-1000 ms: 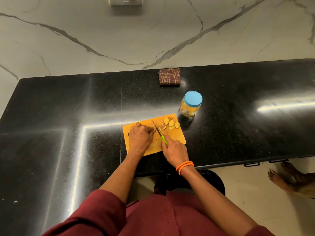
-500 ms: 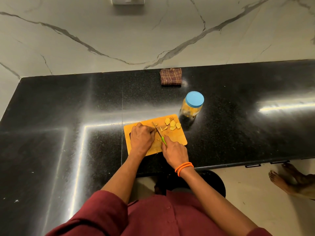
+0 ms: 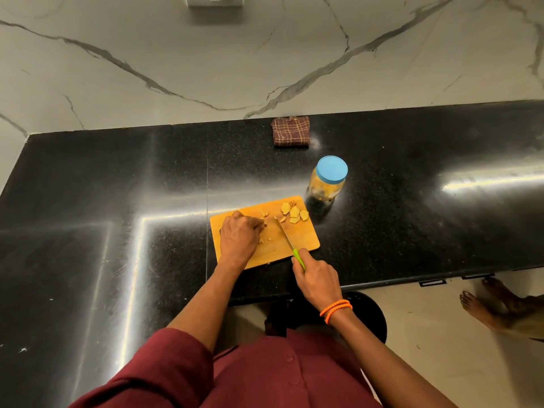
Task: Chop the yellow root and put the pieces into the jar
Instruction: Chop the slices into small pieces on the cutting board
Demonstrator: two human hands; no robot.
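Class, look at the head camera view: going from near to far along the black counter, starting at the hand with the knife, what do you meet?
Right hand gripping the knife → cut yellow pieces on the cutting board → blue-lidded jar → folded checked cloth by the wall.

A black, speckled stone counter (image 3: 412, 231) ran along a marble-veined wall, its polished top throwing back bright streaks of light. A folded brown checked cloth (image 3: 290, 131) lay at the back edge, against the wall. A jar (image 3: 327, 181) with a blue lid (image 3: 332, 169) stood upright nearer the middle, well apart from the cloth. Just beside the jar, toward the front edge, a wooden cutting board (image 3: 303, 238) lay flat, one corner close to the jar's base.
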